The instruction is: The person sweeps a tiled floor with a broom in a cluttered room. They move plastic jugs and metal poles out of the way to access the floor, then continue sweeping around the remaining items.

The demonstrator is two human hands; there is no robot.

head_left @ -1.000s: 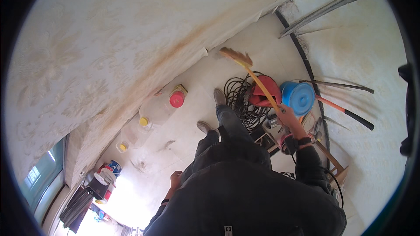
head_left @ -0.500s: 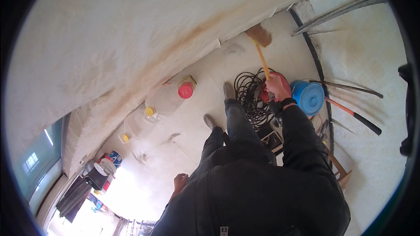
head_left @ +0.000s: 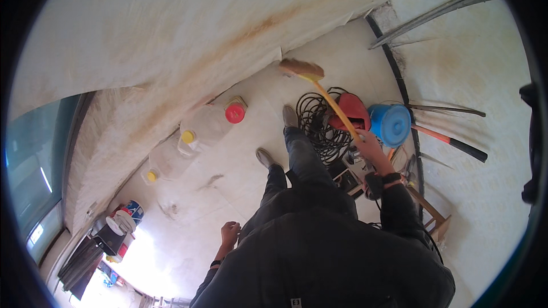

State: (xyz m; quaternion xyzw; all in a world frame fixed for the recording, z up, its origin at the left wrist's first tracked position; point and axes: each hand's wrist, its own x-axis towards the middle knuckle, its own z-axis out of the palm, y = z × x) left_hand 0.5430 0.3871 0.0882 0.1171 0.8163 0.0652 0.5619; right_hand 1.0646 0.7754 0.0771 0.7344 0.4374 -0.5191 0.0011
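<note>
My right hand is closed round the yellow handle of a broom. The broom's brown bristle head lies over the floor near the base of the far wall, its bristles smeared by motion. My left hand hangs beside my left leg, its fingers loosely bent and apart, with nothing seen in it. Close to the broom handle are a coil of black cable, a red helmet-like object and a blue lidded bucket.
Large clear jugs, one with a yellow cap, and a red-lidded jar line the wall to the left. An orange-and-black tool handle leans at the right wall. A wooden frame and containers stand farther off.
The broom head has swung left along the base of the wall. My right hand has come nearer to my body with the handle. My left hand has shifted slightly.
</note>
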